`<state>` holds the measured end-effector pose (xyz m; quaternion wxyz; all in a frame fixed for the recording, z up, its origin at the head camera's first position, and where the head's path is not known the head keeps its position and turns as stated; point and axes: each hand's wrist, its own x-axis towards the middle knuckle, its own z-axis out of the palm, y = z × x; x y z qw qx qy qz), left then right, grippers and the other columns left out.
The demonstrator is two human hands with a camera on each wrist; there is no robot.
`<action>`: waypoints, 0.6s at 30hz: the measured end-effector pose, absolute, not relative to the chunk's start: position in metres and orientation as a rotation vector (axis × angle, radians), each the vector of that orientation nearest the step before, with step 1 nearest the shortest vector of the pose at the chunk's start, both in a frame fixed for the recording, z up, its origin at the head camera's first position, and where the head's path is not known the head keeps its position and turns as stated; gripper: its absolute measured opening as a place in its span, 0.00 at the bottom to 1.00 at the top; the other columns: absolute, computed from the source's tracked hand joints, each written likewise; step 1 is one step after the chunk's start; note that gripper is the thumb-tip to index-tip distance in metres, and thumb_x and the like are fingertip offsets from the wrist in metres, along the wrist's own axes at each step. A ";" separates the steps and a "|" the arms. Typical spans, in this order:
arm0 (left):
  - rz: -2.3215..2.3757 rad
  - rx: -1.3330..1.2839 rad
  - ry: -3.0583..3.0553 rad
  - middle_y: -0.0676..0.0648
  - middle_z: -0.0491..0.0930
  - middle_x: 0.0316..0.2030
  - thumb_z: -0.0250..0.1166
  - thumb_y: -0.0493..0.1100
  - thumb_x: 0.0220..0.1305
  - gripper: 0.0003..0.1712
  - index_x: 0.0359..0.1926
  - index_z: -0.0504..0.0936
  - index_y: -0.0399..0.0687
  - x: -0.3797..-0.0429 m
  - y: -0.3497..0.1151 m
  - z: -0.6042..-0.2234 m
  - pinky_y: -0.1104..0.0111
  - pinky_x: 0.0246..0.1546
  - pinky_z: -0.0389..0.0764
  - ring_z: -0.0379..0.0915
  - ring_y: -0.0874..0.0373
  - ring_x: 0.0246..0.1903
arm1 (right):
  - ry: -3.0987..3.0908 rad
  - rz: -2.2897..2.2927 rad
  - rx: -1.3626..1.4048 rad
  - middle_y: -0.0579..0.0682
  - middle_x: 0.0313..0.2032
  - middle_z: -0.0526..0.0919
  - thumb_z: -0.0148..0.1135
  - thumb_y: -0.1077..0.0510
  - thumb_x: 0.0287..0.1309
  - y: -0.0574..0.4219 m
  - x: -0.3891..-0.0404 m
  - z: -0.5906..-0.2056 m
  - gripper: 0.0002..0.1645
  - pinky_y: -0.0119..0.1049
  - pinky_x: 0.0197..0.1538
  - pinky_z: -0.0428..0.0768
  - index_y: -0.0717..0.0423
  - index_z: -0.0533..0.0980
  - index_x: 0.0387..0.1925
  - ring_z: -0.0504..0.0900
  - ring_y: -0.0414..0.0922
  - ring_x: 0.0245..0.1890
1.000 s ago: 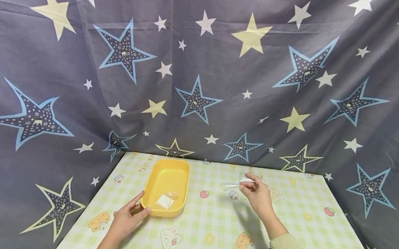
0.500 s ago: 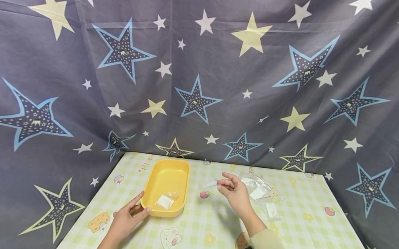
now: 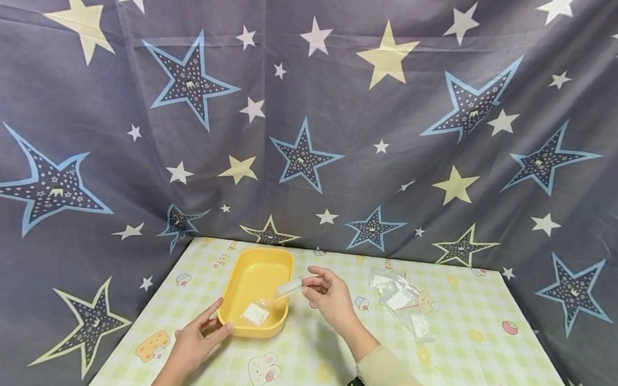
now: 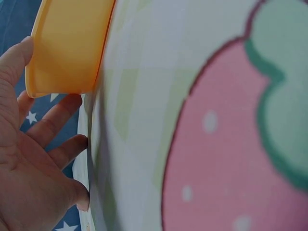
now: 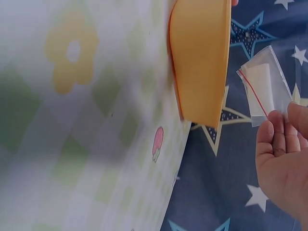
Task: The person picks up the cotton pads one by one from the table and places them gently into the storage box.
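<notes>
A yellow plastic tray (image 3: 245, 275) stands on the table with a small clear bag (image 3: 255, 314) holding a white square in its near end. My left hand (image 3: 198, 341) holds the tray's near left corner between thumb and fingers, while its other fingers are spread in the left wrist view. Over the tray's right rim, my right hand (image 3: 331, 300) pinches another small zip-lock bag (image 5: 263, 86) between thumb and fingers. A red strip and a white square show in it in the right wrist view.
Right of my right hand lies a larger clear plastic bag (image 3: 398, 293) with white pieces, and a small clear bag (image 3: 420, 327) by its near edge. A checked, cartoon-printed cloth (image 3: 468, 368) covers the table. Behind hangs a dark star-patterned curtain (image 3: 315, 93).
My right hand has carried the small zip-lock bag leftward from above the larger bag to the tray's right rim. My left hand and the tray have stayed in place.
</notes>
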<state>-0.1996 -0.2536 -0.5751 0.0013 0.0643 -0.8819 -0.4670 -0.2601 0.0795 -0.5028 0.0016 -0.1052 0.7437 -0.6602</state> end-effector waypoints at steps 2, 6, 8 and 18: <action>-1.462 0.198 -2.766 0.38 0.85 0.62 0.75 0.64 0.65 0.50 0.82 0.66 0.62 -0.199 -0.253 -0.575 0.21 0.74 0.26 0.66 0.34 0.76 | 2.351 -2.048 -0.358 0.60 0.50 0.91 0.71 0.66 0.67 0.074 -0.259 -0.503 0.27 0.28 0.40 0.87 0.58 0.78 0.66 0.88 0.38 0.42; -1.450 0.200 -2.772 0.38 0.85 0.62 0.75 0.64 0.65 0.49 0.82 0.66 0.62 -0.198 -0.254 -0.574 0.20 0.74 0.28 0.66 0.33 0.76 | 2.355 -2.028 -0.436 0.62 0.49 0.91 0.71 0.68 0.66 0.064 -0.257 -0.505 0.27 0.25 0.46 0.87 0.61 0.78 0.65 0.89 0.40 0.44; -1.448 0.204 -2.774 0.38 0.85 0.62 0.75 0.63 0.65 0.49 0.82 0.66 0.62 -0.198 -0.254 -0.574 0.20 0.74 0.28 0.67 0.33 0.76 | 2.353 -2.012 -0.468 0.62 0.48 0.91 0.71 0.69 0.66 0.059 -0.256 -0.506 0.26 0.25 0.47 0.87 0.62 0.78 0.65 0.90 0.42 0.44; -1.487 0.200 -2.763 0.38 0.85 0.63 0.75 0.63 0.65 0.50 0.82 0.65 0.63 -0.198 -0.254 -0.574 0.22 0.75 0.27 0.68 0.34 0.75 | 2.373 -1.958 -0.541 0.64 0.49 0.91 0.70 0.71 0.65 0.038 -0.256 -0.511 0.25 0.24 0.48 0.86 0.65 0.79 0.63 0.90 0.52 0.48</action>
